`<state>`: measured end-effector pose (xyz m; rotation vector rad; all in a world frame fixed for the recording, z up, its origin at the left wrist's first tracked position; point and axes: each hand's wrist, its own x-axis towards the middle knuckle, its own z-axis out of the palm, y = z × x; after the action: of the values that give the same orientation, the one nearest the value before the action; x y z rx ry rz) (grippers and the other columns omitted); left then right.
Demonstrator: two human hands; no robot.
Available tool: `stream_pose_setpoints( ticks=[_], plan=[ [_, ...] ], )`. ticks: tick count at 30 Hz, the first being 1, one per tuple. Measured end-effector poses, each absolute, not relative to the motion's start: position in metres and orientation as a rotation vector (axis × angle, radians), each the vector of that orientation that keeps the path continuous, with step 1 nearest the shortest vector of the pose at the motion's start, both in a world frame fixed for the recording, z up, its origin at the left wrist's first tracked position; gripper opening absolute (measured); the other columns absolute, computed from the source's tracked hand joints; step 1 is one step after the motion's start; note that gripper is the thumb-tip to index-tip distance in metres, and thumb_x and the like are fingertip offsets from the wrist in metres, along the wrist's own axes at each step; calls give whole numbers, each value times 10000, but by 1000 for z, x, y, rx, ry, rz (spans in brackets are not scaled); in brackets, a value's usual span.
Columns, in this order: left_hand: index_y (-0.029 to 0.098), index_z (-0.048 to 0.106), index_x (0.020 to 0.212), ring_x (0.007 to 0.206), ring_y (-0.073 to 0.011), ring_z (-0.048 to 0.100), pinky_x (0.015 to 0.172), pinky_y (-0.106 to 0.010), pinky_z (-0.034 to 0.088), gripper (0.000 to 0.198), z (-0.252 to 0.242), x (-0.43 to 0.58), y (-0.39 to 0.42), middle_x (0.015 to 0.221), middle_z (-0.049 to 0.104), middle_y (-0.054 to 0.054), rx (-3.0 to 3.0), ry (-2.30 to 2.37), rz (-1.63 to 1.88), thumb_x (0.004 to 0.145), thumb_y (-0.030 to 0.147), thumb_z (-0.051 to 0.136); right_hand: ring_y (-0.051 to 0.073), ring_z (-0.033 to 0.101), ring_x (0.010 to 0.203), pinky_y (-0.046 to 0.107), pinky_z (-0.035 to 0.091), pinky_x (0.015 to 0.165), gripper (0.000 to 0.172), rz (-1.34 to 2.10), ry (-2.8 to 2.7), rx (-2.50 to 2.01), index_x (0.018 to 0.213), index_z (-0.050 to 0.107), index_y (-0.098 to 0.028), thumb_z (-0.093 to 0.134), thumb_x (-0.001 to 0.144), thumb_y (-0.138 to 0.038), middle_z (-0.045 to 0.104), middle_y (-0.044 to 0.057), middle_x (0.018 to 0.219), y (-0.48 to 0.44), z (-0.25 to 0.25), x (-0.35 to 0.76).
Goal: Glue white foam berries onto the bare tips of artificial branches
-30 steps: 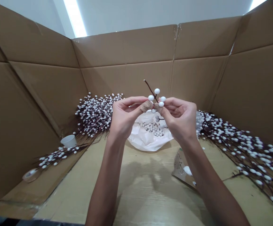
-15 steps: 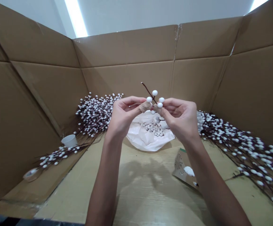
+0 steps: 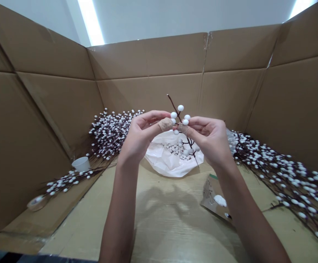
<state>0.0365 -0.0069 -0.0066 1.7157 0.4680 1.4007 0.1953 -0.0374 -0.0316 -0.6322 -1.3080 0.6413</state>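
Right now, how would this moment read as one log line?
left hand: pinching berry twig | right hand: pinching same twig | behind: white bag holding beads

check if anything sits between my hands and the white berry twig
Nothing visible does. The left hand and the right hand both pinch the berry twig directly, held up in front of the white bag. Only the tan tape wrapped on the fingertips lies between skin and stem.

No writing, label, brand or number can be read anywhere. The cardboard walls (image 3: 148,58), the white cup (image 3: 80,164) and the tape roll (image 3: 37,203) show none. The torn cardboard packet (image 3: 212,191) on the table (image 3: 161,226) may carry print, but it is too small to make out.
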Motion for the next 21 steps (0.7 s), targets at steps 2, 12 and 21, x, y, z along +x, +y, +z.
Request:
stream_pose_setpoints(
  ticks=[2, 12, 21],
  plan=[
    [202, 738, 845, 863, -190, 692, 809, -318, 559, 161, -5, 34, -9, 920, 737, -48, 1709, 434, 1397, 698, 268, 749, 175, 704, 738, 301, 571, 693, 205, 656, -1312, -632, 773, 716, -158, 785, 671, -321, 744, 44, 779, -37, -32, 194],
    [203, 735, 749, 774, -151, 663, 699, -266, 544, 120, -4, 44, -15, 832, 729, -41, 1591, 449, 1564, 693, 309, 747, 173, 700, 725, 293, 566, 675, 202, 644, -1360, -663, 767, 716, -148, 762, 692, -329, 744, 50, 781, -37, -38, 180],
    [175, 734, 779, 693, -108, 634, 690, -234, 526, 96, -3, 47, -18, 802, 716, -35, 1424, 397, 1505, 710, 239, 720, 177, 702, 756, 305, 566, 718, 172, 603, -1306, -636, 812, 728, -146, 746, 712, -286, 741, 43, 789, -37, -40, 170]
  ],
)
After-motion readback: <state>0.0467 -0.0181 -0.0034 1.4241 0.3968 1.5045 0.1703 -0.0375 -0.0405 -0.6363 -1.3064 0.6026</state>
